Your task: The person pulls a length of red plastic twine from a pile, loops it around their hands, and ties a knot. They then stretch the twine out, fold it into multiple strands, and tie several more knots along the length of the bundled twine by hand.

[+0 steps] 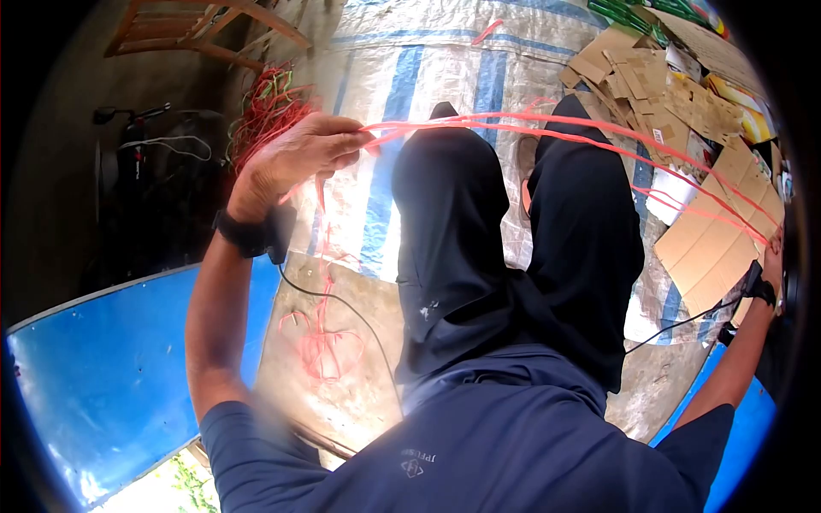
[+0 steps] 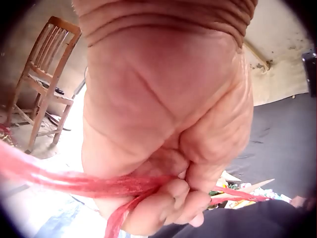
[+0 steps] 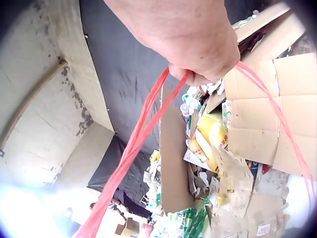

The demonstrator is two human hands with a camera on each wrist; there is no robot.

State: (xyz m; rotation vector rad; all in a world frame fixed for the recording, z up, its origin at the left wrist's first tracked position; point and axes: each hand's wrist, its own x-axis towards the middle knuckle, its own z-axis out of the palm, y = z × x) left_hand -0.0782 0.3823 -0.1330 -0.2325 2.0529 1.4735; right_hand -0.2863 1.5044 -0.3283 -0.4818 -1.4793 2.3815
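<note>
Red plastic strands (image 1: pixel 590 128) stretch across above the knees from hand to hand. At the left end, the left hand (image 1: pixel 304 154) pinches them, and loose ends hang below it. In the left wrist view the left hand (image 2: pixel 168 114) has its fingers curled over the red strand (image 2: pixel 99 186). Far out to the right, the right hand (image 1: pixel 772 261) grips the other end. The right wrist view shows the right hand (image 3: pixel 193 49) closed round the strands (image 3: pixel 131 148), with one more strand trailing down to the right.
A tangle of red string (image 1: pixel 274 111) lies beyond the left hand, and a loose pink bundle (image 1: pixel 329 350) is on the floor. Flattened cardboard (image 1: pixel 714 231) and scraps are piled at right. A wooden chair (image 1: pixel 180 30) stands at upper left; a striped sheet (image 1: pixel 393 77) covers the floor.
</note>
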